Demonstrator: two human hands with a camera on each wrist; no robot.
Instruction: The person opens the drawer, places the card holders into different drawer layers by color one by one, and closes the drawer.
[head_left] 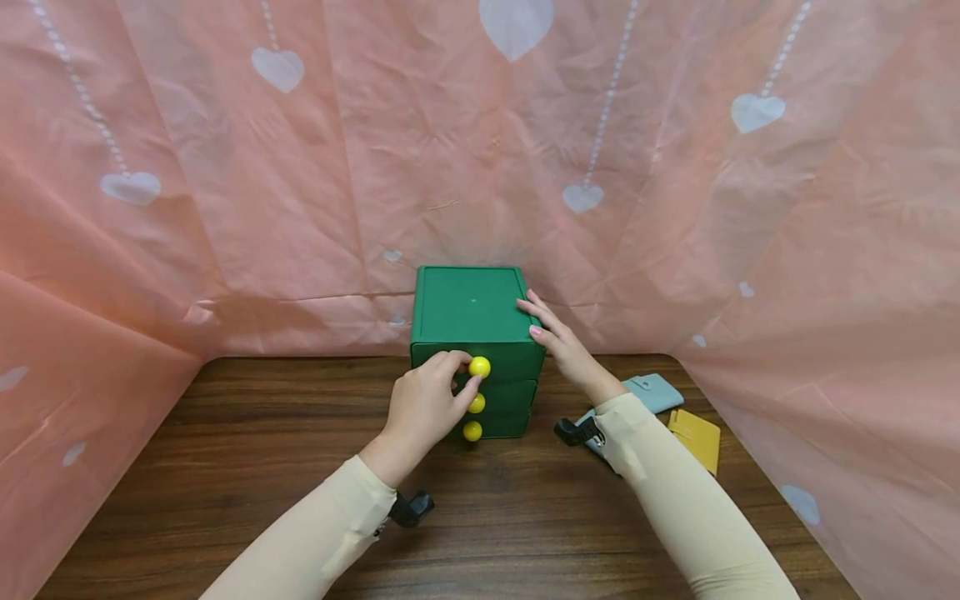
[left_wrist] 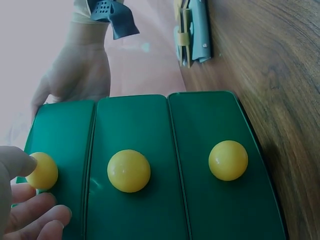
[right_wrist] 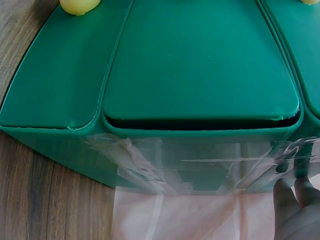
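Observation:
A green drawer cabinet with three drawers stands at the back of the table. Each drawer front carries a round yellow knob, the middle one and the bottom one being untouched. My left hand pinches the top knob between thumb and fingertips. The top drawer looks closed in the head view. My right hand rests with fingers extended on the cabinet's top right edge. In the right wrist view, its fingers touch the taped side wall, partly out of frame.
Right of the cabinet, under and beyond my right forearm, lie a light blue wallet and a yellow wallet. A pink curtain with white hearts hangs behind and around the brown wood-grain table.

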